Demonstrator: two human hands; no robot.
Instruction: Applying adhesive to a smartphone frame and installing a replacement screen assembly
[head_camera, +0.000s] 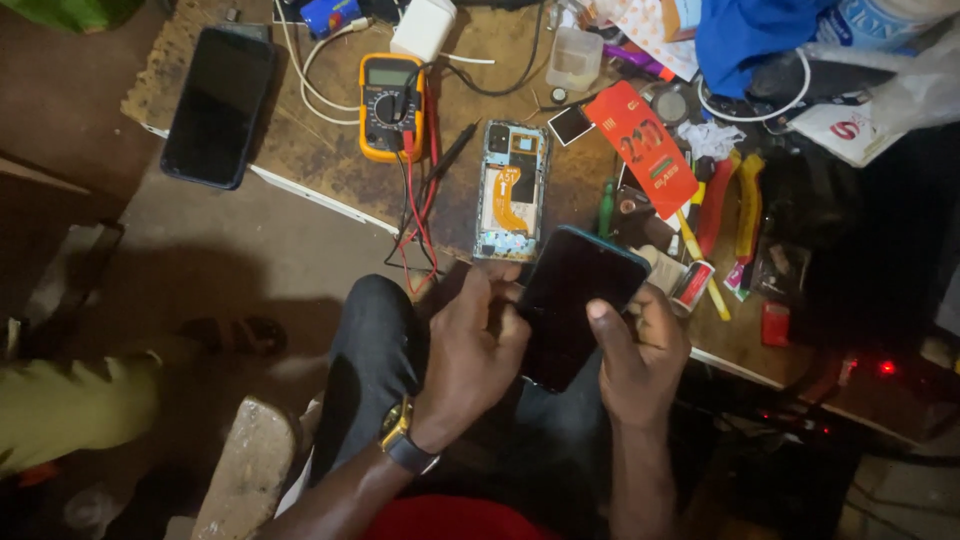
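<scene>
i've got the dark phone panel (570, 300) up over my lap, near edge of the bench. my right hand (640, 355) grips it from the right side, thumb laid across its face. my left hand (470, 345) is closed at its left edge, fingertips pinched right against the rim; what exactly they pinch i can't tell, it's too dark there.

how far along? judging by what lies here, the phone is already apart: the opened phone body (512, 190) sits on the bench just beyond my hands, back off, orange flex ribbon showing, nothing on top of it. so the opening looks done, and the panel in my hands isn't joined to that body yet. that part looks left to do.

further left, the yellow multimeter (392, 105) lies face up, its red and black leads trailing toward me. far left, another black phone (218, 105) lies flat at the bench corner. to the right, a red card packet (645, 145), red and yellow handled pliers (735, 205), a clear plastic cup (575, 58), a white charger (425, 28).

the worn wooden bench (300, 150) is scuffed and crowded. the room is dim, bare floor on the left, a small red light glowing low on the right.
</scene>
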